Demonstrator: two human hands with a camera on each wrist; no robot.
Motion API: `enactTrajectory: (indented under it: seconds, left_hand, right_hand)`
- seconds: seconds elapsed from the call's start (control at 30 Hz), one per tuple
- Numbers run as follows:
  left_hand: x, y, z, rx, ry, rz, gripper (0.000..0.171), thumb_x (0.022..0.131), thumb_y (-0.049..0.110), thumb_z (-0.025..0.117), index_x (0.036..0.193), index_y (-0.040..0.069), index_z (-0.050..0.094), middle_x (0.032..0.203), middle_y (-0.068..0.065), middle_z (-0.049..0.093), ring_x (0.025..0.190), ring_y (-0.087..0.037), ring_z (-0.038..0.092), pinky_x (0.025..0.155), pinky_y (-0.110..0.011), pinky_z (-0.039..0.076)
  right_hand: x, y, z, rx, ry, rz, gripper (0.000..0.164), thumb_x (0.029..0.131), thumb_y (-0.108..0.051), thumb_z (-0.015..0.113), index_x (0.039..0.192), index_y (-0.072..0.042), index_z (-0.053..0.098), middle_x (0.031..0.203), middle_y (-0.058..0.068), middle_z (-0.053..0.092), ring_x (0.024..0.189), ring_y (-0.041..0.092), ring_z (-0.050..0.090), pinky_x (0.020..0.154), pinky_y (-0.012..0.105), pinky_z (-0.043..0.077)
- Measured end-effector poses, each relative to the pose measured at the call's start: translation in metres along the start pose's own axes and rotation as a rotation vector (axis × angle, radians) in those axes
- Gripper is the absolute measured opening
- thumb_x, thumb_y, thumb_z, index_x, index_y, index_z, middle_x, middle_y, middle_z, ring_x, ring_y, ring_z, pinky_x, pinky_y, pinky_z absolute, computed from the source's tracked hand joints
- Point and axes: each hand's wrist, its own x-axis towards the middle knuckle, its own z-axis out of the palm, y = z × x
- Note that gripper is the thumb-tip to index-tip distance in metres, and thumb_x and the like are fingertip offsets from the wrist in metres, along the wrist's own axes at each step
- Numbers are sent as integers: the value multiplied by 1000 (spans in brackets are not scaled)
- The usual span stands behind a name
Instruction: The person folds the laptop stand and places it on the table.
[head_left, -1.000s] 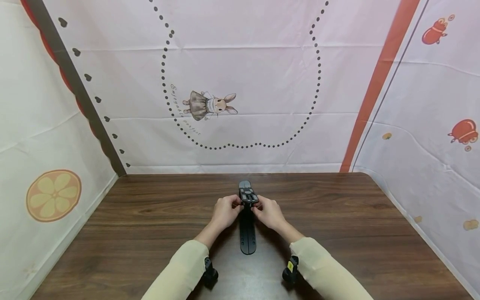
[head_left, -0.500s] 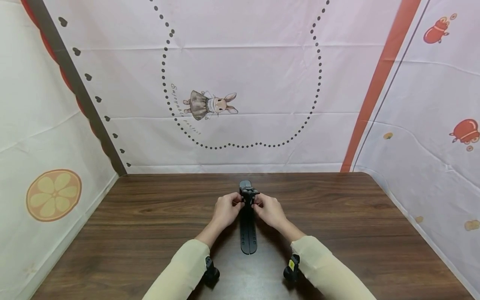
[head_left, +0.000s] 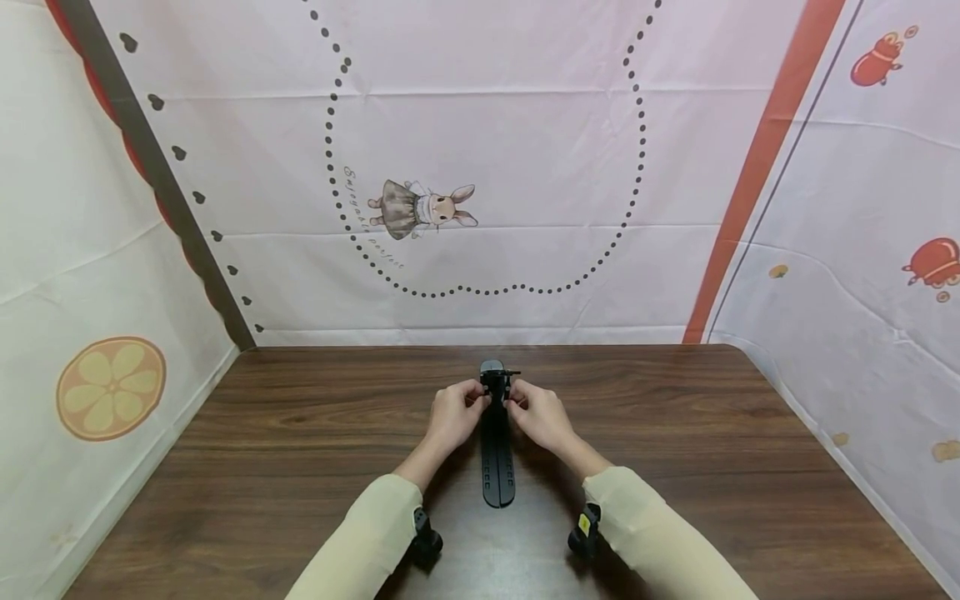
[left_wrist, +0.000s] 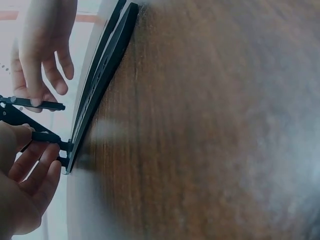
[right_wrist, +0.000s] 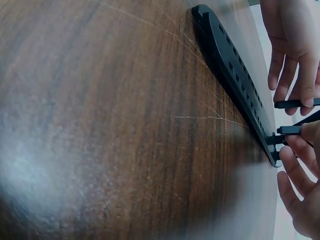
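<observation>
A long black folding stand (head_left: 498,467) lies on the table in front of the person, its rounded base split by a centre line and pierced with small slots. Its hinged upper part (head_left: 496,382) is raised at the far end. The left hand (head_left: 452,414) pinches one side of that raised part between thumb and fingers. Opposite it, the right hand (head_left: 542,415) pinches the other side. Side on, in the left wrist view, the slotted base (left_wrist: 102,82) lies low while both hands hold short black arms above it.
The brown wooden table (head_left: 315,433) extends to both sides. Pale printed cloth (head_left: 525,167) hangs behind it and at the left and right edges. A small black wrist camera (head_left: 427,537) sits by the left cuff, another wrist camera (head_left: 583,533) by the right.
The stand's upper part has tilted up and away, from showing its broad face to nearly edge-on. Both hands have moved slightly farther from the person, keeping their pinch.
</observation>
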Motion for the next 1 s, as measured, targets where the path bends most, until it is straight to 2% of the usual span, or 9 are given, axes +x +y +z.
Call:
enactTrajectory:
  seconds: [0.23, 0.5, 0.77, 1.0]
  left_hand:
    - [2, -1, 1, -22, 13, -15, 6, 85, 16, 65, 80, 15, 67, 78, 2, 68, 71, -9, 61, 61, -25, 49]
    - [3, -2, 3, -49, 28, -35, 8, 86, 19, 64, 80, 15, 68, 78, 2, 68, 71, -10, 62, 60, -24, 48]
    - [5, -3, 2, -40, 18, -61, 10, 88, 21, 62, 83, 15, 69, 81, 1, 69, 72, -10, 63, 60, -25, 49]
    - [6, -2, 0, -25, 13, -52, 9, 88, 21, 63, 87, 16, 70, 84, 0, 70, 77, -14, 65, 61, -28, 51]
  right_hand:
    - [2, 1, 1, 10, 20, -4, 13, 86, -12, 63, 76, -17, 57, 71, -8, 62, 61, 6, 54, 54, 24, 43]
    - [4, 3, 2, 29, 33, -2, 9, 87, -13, 61, 79, -16, 60, 73, -5, 63, 63, 8, 54, 54, 24, 41]
    - [5, 2, 1, 48, 21, 27, 13, 90, -17, 58, 78, -18, 62, 70, -6, 61, 64, 9, 56, 56, 25, 43]
    - [5, 1, -2, 56, 8, 11, 16, 92, -19, 56, 84, -10, 66, 83, -3, 69, 70, 11, 63, 57, 26, 44]
